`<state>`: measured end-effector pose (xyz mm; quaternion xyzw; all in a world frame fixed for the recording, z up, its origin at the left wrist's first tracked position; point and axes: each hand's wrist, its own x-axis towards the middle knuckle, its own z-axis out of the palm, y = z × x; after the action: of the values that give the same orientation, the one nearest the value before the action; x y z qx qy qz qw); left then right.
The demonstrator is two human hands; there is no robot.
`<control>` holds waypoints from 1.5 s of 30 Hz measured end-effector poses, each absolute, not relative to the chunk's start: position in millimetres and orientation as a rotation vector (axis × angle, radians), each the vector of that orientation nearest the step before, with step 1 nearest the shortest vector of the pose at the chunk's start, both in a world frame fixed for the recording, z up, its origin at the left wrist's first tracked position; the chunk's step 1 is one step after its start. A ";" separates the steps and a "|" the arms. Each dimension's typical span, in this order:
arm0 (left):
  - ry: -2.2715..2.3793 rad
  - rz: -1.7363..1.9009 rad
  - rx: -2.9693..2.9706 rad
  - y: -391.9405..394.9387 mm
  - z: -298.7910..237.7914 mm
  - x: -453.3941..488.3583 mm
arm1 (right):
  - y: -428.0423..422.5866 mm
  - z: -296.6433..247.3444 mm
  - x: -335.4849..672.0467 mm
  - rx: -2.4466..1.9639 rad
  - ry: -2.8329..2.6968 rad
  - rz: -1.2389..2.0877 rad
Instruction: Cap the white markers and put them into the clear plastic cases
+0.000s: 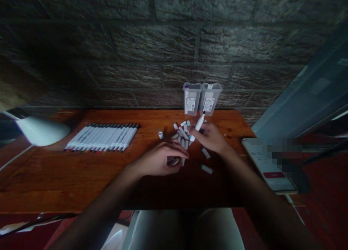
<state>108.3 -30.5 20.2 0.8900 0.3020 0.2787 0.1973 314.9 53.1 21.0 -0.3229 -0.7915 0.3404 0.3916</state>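
A white marker point(199, 123) is pinched in my right hand point(213, 137), tilted with its dark uncapped tip pointing up. My left hand point(159, 158) is over the near side of a heap of loose marker caps point(182, 130). Its fingers are bent, with a gap between them and the thumb; caps show through that gap, and whether the fingertips touch any is unclear. Two separate caps, a dark-ended cap point(206, 152) and a green-ended cap point(206, 168), lie below my right hand. Another white cap point(161, 135) stands apart, left of the heap.
A neat row of white markers point(102, 137) lies on the wooden table point(54, 181) at left, beside a white lamp point(40, 131). Two clear plastic containers point(192, 101) stand against the brick wall. A phone or tablet point(269, 166) rests at the right edge.
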 end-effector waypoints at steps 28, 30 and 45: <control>1.232 1.254 1.785 -24.6 16.7 119.3 | 50.9 40.6 314.9 -0.793 -1.599 1.041; 1.206 1.261 1.733 -23.8 17.0 120.5 | 49.8 41.6 314.5 -0.784 -1.623 1.031; 1.280 1.056 1.995 -26.3 9.9 124.5 | 43.4 31.0 317.8 -0.593 -2.143 1.061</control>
<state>124.5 -26.3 9.9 0.7403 0.4751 0.3918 0.2699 317.8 43.4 31.0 -0.2268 -0.8204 0.4062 0.3325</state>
